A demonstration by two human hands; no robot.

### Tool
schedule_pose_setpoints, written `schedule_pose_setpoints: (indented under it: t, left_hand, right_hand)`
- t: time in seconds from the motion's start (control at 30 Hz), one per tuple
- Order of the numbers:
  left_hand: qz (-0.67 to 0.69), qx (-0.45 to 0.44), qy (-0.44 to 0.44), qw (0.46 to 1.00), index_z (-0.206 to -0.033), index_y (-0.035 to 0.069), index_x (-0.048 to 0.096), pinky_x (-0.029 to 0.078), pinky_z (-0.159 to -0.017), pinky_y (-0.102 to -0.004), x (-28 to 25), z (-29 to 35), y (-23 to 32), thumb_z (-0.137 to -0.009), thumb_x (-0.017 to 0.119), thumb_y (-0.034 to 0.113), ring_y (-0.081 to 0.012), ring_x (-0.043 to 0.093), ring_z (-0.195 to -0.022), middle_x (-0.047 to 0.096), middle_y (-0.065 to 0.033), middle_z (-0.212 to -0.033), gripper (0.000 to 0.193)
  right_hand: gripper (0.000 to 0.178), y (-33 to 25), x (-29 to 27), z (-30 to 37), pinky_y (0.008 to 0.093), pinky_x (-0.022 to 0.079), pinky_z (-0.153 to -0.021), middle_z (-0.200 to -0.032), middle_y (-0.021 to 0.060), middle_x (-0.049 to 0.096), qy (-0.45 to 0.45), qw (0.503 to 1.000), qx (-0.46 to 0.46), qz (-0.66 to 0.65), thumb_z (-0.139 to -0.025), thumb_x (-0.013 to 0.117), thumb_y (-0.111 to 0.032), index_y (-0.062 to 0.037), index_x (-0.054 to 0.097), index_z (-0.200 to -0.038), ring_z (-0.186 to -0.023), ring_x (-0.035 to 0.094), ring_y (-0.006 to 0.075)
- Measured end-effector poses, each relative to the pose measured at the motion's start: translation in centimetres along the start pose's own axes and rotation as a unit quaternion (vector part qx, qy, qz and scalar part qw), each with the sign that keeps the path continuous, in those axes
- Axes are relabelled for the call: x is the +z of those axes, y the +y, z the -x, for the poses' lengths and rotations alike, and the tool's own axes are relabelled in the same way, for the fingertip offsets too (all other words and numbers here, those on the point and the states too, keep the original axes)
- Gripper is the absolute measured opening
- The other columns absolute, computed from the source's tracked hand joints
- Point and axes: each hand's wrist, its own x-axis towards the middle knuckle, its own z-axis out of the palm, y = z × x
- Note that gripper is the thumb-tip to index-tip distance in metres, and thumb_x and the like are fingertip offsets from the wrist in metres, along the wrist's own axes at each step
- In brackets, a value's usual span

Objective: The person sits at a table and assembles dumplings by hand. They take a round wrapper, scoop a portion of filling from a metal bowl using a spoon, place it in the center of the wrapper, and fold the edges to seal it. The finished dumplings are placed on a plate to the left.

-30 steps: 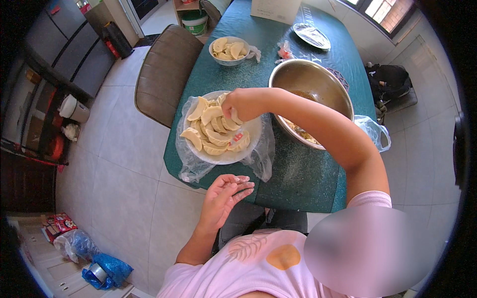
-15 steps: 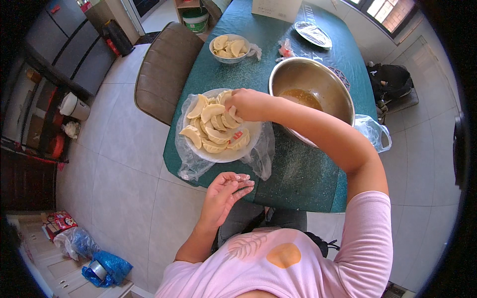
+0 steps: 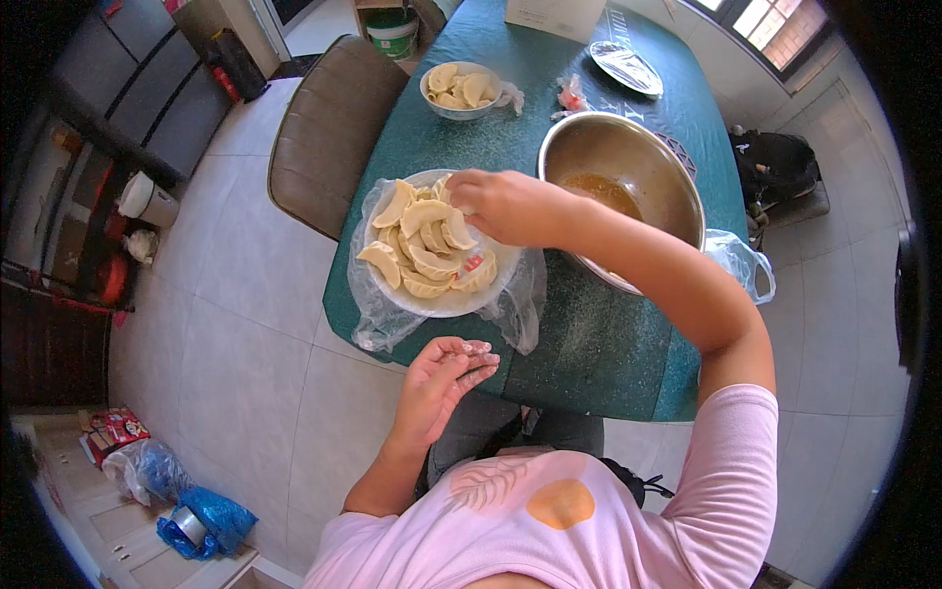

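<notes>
A white plate (image 3: 503, 265) piled with crescent-shaped dumplings (image 3: 432, 263) stands on the near left of the table. My right hand (image 3: 502, 206) reaches over its far right rim with fingers curled closed at the top of the pile. Its fingertips are partly hidden, so whatever they grip cannot be made out. Just off the table's front edge, my left hand (image 3: 434, 383) is held with floury fingers stretched out and nothing in them. Beneath the plate lies a clear plastic bag (image 3: 525, 304).
Right of the plate stands a large steel bowl (image 3: 620, 187) with some brownish liquid. Behind are a smaller bowl (image 3: 461, 111) of dumplings and a wrapped plate (image 3: 626, 69). Flour dusts the green tablecloth (image 3: 579, 339). A brown chair (image 3: 329, 128) stands at the left.
My right hand has lifted slightly and its fingers have shifted over the upper right dumplings. My left hand has barely moved; its fingers are a little closer together.
</notes>
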Motion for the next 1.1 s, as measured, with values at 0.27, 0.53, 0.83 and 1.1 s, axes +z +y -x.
schedule_pose_setpoints:
  t: [0.27, 0.53, 0.83, 1.1]
  left_hand:
    - [0.003, 0.003, -0.002, 1.0, -0.099, 0.002, 0.05, 0.047, -0.091, -0.0397, 0.1, 0.1, 0.0, -0.089, 0.048, 0.003, -0.0274, 0.058, -0.101, 0.057, -0.0167, -0.109, 0.01]
    - [-0.005, -0.004, 0.002, 1.0, -0.1, 0.002, 0.051, 0.045, -0.093, -0.0445, 0.1, -0.1, -0.3, -0.088, 0.05, 0.004, -0.031, 0.057, -0.103, 0.057, -0.0178, -0.11, 0.012]
    - [-0.002, -0.004, 0.002, 1.0, -0.099, 0.002, 0.051, 0.045, -0.092, -0.0435, 0.2, -0.1, -0.5, -0.088, 0.049, 0.003, -0.0307, 0.058, -0.102, 0.058, -0.0178, -0.109, 0.012]
    - [-0.011, -0.007, 0.007, 1.0, -0.1, 0.002, 0.051, 0.045, -0.092, -0.0429, 0.2, -0.2, -0.4, -0.088, 0.05, 0.004, -0.03, 0.058, -0.102, 0.057, -0.017, -0.109, 0.012]
  right_hand:
    - [0.026, -0.7, 3.3, 1.8, 0.0289, 0.051, -0.072, -0.105, 0.0141, 0.048, -0.016, 0.97, -0.098, 0.222, -0.069, 0.056, -0.007, 0.0037, 0.054, -0.092, -0.091, 0.056, 0.0237]
    - [0.022, -0.1, 5.2, 1.9, 0.0337, 0.052, -0.07, -0.096, 0.0141, 0.053, 0.025, 0.991, 0.003, 0.13, -0.069, 0.058, -0.008, 0.0019, 0.055, -0.089, -0.086, 0.058, 0.0275]
    - [0.019, -1.1, 4.5, -0.4, 0.0389, 0.051, -0.067, -0.092, 0.0163, 0.055, 0.018, 0.984, 0.153, 0.085, -0.07, 0.058, -0.002, 0.0002, 0.054, -0.088, -0.083, 0.06, 0.0323]
    - [0.017, -0.9, 5.3, -0.6, 0.0395, 0.051, -0.063, -0.088, 0.0189, 0.058, 0.016, 0.97, 0.214, 0.111, -0.075, 0.057, -0.008, 0.0006, 0.052, -0.089, -0.083, 0.062, 0.0329]
